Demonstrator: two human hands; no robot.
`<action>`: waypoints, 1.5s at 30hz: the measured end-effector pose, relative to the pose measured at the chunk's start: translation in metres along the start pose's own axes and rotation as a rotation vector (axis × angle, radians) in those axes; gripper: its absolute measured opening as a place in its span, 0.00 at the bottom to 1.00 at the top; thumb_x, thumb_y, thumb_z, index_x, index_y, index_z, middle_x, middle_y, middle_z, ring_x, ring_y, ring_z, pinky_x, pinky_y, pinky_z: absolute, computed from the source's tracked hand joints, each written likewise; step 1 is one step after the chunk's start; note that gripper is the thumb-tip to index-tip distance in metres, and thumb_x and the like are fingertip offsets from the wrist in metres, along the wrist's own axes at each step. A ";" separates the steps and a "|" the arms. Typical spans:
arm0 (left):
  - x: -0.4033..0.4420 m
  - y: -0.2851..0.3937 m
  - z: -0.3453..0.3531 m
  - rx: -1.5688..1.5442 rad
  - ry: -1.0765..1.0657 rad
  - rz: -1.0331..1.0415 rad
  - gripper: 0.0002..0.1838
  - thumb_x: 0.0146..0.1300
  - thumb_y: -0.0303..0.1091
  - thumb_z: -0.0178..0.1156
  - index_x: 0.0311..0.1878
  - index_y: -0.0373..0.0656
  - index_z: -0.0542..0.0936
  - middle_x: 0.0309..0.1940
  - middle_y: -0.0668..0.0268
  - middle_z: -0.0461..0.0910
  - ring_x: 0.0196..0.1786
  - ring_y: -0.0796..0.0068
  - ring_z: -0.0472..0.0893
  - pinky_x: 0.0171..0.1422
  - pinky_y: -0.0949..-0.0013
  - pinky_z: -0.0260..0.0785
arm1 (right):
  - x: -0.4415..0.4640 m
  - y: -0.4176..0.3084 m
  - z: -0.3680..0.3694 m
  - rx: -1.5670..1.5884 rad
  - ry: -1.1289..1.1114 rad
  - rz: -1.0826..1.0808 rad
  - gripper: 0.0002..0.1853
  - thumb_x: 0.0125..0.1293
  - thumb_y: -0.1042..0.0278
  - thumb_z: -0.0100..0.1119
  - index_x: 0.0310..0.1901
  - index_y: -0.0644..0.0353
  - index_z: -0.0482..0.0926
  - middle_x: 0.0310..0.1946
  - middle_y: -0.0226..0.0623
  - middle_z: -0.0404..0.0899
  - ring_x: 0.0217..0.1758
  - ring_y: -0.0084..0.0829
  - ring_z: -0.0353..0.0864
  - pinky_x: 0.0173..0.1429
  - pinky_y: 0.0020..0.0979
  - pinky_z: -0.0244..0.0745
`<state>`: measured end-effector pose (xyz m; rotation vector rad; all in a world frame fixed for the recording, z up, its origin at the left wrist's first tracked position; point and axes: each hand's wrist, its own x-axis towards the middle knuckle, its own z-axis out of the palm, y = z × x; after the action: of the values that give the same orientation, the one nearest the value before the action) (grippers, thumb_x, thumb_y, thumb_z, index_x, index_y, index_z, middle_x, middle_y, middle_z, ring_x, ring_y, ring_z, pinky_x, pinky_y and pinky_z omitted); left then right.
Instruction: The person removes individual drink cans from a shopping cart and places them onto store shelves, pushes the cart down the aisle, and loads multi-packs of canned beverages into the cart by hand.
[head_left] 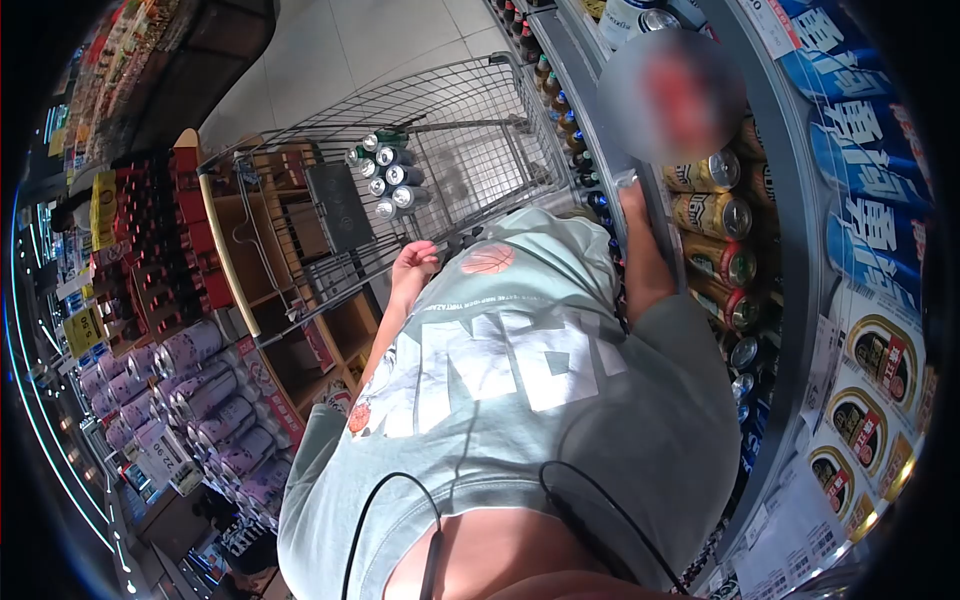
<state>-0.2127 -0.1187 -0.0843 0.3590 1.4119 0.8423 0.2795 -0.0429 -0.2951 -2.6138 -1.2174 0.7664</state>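
Cans (390, 175) sit clustered inside the wire shopping cart (485, 165), left of the upper centre of the frame. Below them, the person's left hand (415, 262) is near the cart, its fingers bent inward; whether it grips anything cannot be told. At upper right, the right hand (630, 198) reaches to the shelf (655, 205) beside gold cans (712, 215). A blurred patch (672, 95) lies just above it, and its grip cannot be made out.
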 end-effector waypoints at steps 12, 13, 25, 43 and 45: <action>0.000 -0.012 0.000 -0.109 0.120 -0.027 0.24 0.41 0.06 0.57 0.40 0.44 0.78 0.37 0.70 0.78 0.35 0.80 0.77 0.34 0.77 0.70 | -0.064 -0.065 -0.051 0.079 0.168 -0.179 0.32 0.56 0.66 0.59 0.65 0.61 0.66 0.59 0.58 0.73 0.61 0.56 0.73 0.63 0.47 0.69; -0.002 -0.009 0.003 -0.124 0.124 -0.021 0.23 0.41 0.06 0.56 0.39 0.44 0.78 0.37 0.70 0.78 0.35 0.80 0.76 0.34 0.77 0.70 | -0.071 -0.075 -0.058 0.132 0.150 -0.200 0.32 0.56 0.67 0.60 0.65 0.61 0.66 0.58 0.57 0.74 0.61 0.56 0.73 0.63 0.47 0.68; -0.004 0.022 -0.031 -0.297 0.162 0.031 0.22 0.45 0.06 0.50 0.39 0.45 0.77 0.43 0.70 0.79 0.36 0.81 0.75 0.35 0.76 0.70 | -0.131 -0.099 -0.044 0.047 0.149 -0.491 0.32 0.50 0.71 0.61 0.61 0.58 0.68 0.65 0.50 0.62 0.71 0.52 0.56 0.72 0.53 0.51; 0.205 -0.001 -0.210 0.172 0.216 -0.223 0.12 0.73 0.37 0.42 0.47 0.40 0.71 0.21 0.62 0.80 0.19 0.75 0.75 0.21 0.72 0.67 | -0.236 -0.355 0.199 0.051 -0.523 -0.430 0.31 0.52 0.66 0.66 0.59 0.61 0.70 0.56 0.48 0.73 0.64 0.50 0.69 0.66 0.44 0.67; 0.219 -0.012 -0.212 0.254 0.310 -0.184 0.09 0.69 0.29 0.44 0.49 0.40 0.69 0.23 0.61 0.81 0.21 0.75 0.76 0.22 0.71 0.68 | -0.243 -0.368 0.239 -0.039 -0.460 -0.363 0.35 0.51 0.64 0.68 0.62 0.60 0.66 0.60 0.47 0.70 0.66 0.49 0.67 0.66 0.44 0.67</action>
<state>-0.4248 -0.0288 -0.2844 0.2928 1.8196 0.5844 -0.2196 -0.0004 -0.2794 -2.2031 -1.7721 1.3120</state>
